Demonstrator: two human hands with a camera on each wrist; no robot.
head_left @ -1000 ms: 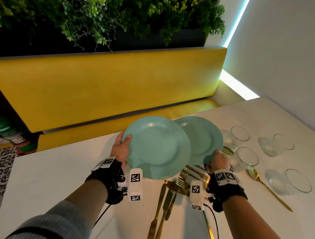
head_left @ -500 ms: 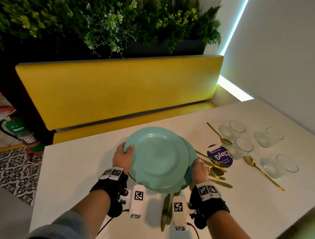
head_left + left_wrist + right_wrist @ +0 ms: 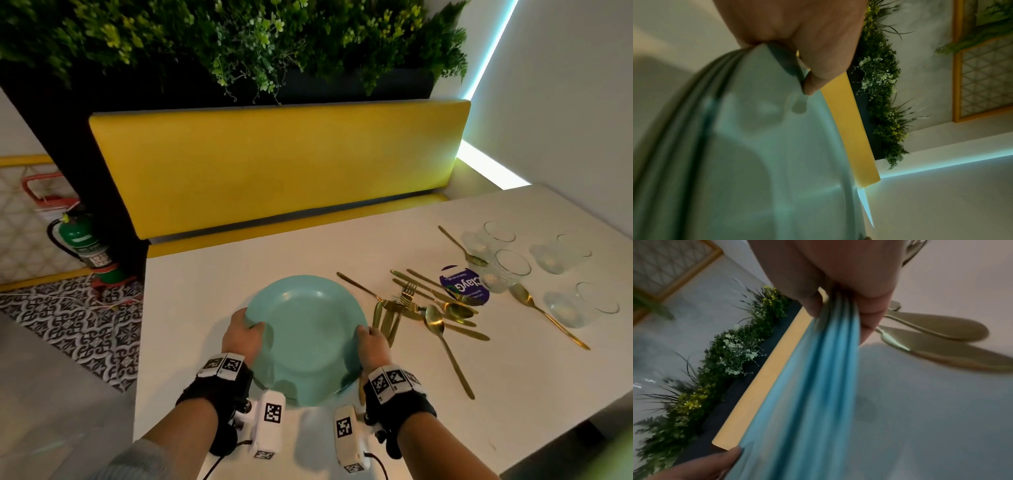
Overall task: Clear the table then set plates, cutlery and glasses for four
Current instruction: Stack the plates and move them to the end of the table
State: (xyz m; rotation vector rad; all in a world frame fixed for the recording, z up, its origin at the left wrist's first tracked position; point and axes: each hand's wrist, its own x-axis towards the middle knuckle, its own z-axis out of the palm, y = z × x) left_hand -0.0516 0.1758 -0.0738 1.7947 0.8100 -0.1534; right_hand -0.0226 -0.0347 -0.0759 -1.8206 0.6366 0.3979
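Since the earlier frames, two separately held plates have come together into one teal plate stack, carried nearer the person over the white table. Left hand grasps the stack's left rim, thumb on the upper face; the left wrist view shows several rims layered beneath the thumb. Right hand grasps the opposite rim, fingers curled under and thumb above. Whether the stack rests on the table or hangs just above it cannot be told. Just right of the right hand lies a loose heap of gold cutlery: knives, forks and spoons crossing one another. Beyond the heap, further right, sits a purple round card, partly under cutlery. Four clear glasses stand further right again, with one gold spoon lying between the nearer two. Behind the table runs a yellow bench topped by green plants.
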